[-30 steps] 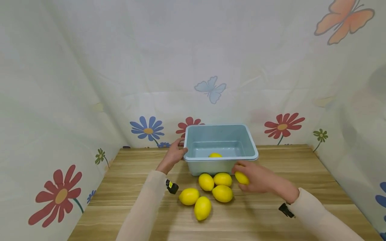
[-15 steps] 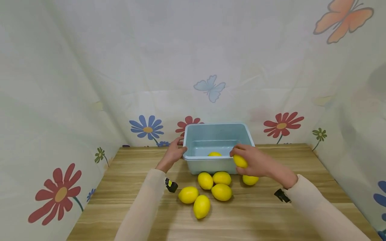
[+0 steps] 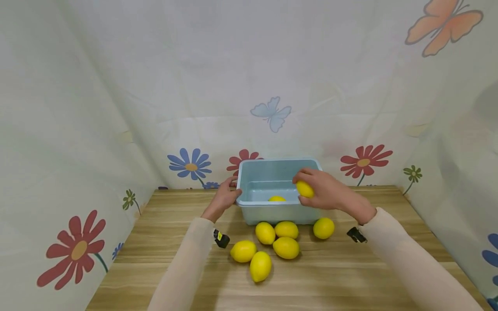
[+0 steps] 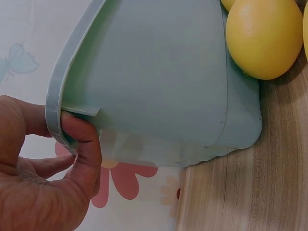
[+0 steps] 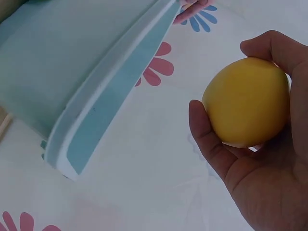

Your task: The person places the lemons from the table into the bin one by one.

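Observation:
A light blue plastic bin (image 3: 272,214) stands at the back of the table, one lemon (image 3: 277,199) showing on its floor. My left hand (image 3: 223,197) grips the bin's left rim; the left wrist view shows finger and thumb curled round the lip (image 4: 55,103). Over the bin's right front rim, my right hand (image 3: 324,190) holds another lemon (image 3: 305,189). In the right wrist view, thumb and fingers wrap that lemon (image 5: 248,102), with the bin's rim (image 5: 115,62) off to the side.
Several lemons lie on the wooden table (image 3: 330,276) before the bin: a loose cluster including a lemon (image 3: 286,248) at the middle, and a lone lemon (image 3: 324,228) by the right front corner. A flowered white curtain (image 3: 218,86) hangs close behind and on both sides.
My right hand has lifted its lemon from the table beside the bin, up and forward over the front rim, uncovering the lone lemon at right. The left hand stays on the rim.

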Demonstrator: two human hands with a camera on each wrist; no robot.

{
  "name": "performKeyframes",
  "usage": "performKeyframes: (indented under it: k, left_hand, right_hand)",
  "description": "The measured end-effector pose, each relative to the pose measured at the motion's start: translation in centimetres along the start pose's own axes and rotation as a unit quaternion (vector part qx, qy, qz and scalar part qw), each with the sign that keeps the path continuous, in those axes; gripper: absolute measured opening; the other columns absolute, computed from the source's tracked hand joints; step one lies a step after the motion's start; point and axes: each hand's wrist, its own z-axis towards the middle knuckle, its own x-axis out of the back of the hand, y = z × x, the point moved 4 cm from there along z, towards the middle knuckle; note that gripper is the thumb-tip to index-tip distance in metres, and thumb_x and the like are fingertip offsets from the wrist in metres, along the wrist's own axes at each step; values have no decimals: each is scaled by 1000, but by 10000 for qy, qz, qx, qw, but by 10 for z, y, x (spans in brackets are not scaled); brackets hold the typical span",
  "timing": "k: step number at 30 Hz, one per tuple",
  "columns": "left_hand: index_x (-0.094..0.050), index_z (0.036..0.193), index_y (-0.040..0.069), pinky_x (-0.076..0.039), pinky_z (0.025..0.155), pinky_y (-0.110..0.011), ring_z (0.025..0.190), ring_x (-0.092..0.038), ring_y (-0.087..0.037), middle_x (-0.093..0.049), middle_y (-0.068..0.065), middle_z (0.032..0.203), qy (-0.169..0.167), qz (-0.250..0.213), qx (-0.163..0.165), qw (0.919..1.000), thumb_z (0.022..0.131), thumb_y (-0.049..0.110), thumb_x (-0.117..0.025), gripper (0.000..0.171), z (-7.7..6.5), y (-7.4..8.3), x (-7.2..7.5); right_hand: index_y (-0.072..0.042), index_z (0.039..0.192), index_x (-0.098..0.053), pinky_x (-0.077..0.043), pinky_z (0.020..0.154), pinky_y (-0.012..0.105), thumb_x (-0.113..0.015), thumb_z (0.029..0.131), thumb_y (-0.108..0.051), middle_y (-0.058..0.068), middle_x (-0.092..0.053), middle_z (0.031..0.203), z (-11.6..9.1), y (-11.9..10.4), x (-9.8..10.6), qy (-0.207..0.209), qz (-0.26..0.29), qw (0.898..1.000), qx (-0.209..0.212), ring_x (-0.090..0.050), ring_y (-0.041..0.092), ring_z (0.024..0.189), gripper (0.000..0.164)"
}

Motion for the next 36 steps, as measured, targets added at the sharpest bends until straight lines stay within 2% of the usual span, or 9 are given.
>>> performKeyframes:
  k: [9, 16, 23, 32, 36]
  left_hand:
    - [-35, 150, 12, -59, 77, -33, 105, -61, -30, -50, -20, 137, -41, -24, -40, 10000, 96, 15, -56, 58, 1, -3, -2]
    - [-36, 149, 12, -60, 76, -33, 104, -61, -30, -51, -19, 136, -50, -27, -3, 10000, 96, 14, -57, 57, 2, -4, -4]
    - [-35, 150, 10, -60, 71, -32, 111, -59, -36, -50, -22, 136, 22, -25, -101, 9999, 95, 12, -56, 59, 2, 0, 0]
    - [-35, 150, 11, -60, 72, -32, 114, -58, -40, -50, -21, 135, -17, -22, -75, 10000, 95, 12, -56, 58, 1, 0, -1]
    - [-35, 150, 11, -59, 72, -31, 114, -58, -40, -50, -20, 134, -6, -5, -56, 10000, 95, 12, -56, 58, 0, 0, -1]
  right_hand:
    - [-13, 116, -63, -49, 72, 31, -71, 82, -20, 5, -60, 111, 29, 9, 7, 0, 27, 10000, -66, -53, 19, 80, 36]
    - [-12, 116, -62, -52, 80, 37, -69, 82, -22, 8, -61, 115, 51, 13, 8, -107, 14, 9997, -203, -56, 24, 88, 36]
    - [-12, 117, -61, -51, 79, 38, -67, 83, -25, 10, -61, 114, 69, 22, 6, -176, -6, 9986, -504, -56, 26, 89, 37]
    - [-14, 121, -60, -50, 82, 36, -65, 83, -27, 8, -59, 115, 87, 43, -10, -661, 47, 9909, -1176, -54, 26, 94, 41]
    - [-15, 122, -60, -49, 83, 35, -65, 83, -28, 7, -58, 115, 95, 49, -18, -924, 62, 9872, -1296, -53, 26, 96, 41]
